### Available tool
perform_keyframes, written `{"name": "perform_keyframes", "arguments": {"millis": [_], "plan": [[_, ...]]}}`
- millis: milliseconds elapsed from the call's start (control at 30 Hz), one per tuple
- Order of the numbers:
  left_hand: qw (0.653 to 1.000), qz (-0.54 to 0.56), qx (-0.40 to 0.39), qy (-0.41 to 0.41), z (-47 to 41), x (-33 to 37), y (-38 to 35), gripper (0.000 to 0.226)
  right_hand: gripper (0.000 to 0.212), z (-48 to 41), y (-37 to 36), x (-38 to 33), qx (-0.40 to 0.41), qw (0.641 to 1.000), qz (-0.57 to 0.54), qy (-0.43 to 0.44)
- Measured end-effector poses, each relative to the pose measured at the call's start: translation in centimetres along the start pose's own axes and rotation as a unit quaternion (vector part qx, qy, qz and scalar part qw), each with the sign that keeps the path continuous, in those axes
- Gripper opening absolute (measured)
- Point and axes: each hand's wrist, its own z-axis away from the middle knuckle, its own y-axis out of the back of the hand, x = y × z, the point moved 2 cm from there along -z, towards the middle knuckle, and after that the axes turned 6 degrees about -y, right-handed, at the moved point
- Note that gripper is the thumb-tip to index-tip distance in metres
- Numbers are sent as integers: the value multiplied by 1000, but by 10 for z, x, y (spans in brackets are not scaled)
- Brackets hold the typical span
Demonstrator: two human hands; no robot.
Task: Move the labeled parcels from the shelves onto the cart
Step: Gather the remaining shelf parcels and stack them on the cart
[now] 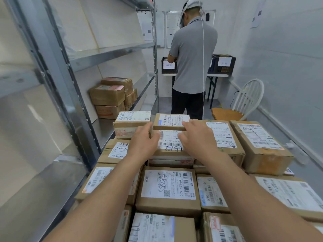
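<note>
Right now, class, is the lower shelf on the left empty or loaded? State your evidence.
Loaded: several brown labelled parcels sit stacked on the lower shelf, towards its far end.

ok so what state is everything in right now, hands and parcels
left hand, against 1512 parcel's left end, grip unclear
right hand, fingers straight, resting on thin parcel
thin parcel, lying flat atop 1512 parcel
1512 parcel, label up, stacked on other parcels
shelf parcels, stacked, untouched on lower shelf
other person, standing, back turned
</note>
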Motion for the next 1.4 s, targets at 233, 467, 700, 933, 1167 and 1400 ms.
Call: {"name": "perform_keyframes", "arguments": {"millis": [233, 467, 700, 933, 1167, 1400], "plan": [[990, -126, 54, -16, 67, 31, 19, 45, 44, 59, 29, -25, 38, 991, -63, 114], [976, -186, 115, -2, 144, 52, 21, 49, 40, 123, 33, -26, 21, 978, -75, 194], [952, -237, 160, 108, 233, 52, 22, 51, 40, 180, 24, -30, 15, 958, -80, 275], [907, -277, 231, 215, 329, 40, 36, 50, 27, 247, -4, -60, 44, 925, -133, 353], [855, -318, 280, 300, 415, 30, 64, 54, 39, 317, -17, -111, -4, 881, -161, 445], [821, -318, 327, 344, 498, 32, 112, 56, 43, 397, -9, -172, -16, 843, -185, 506]]}}
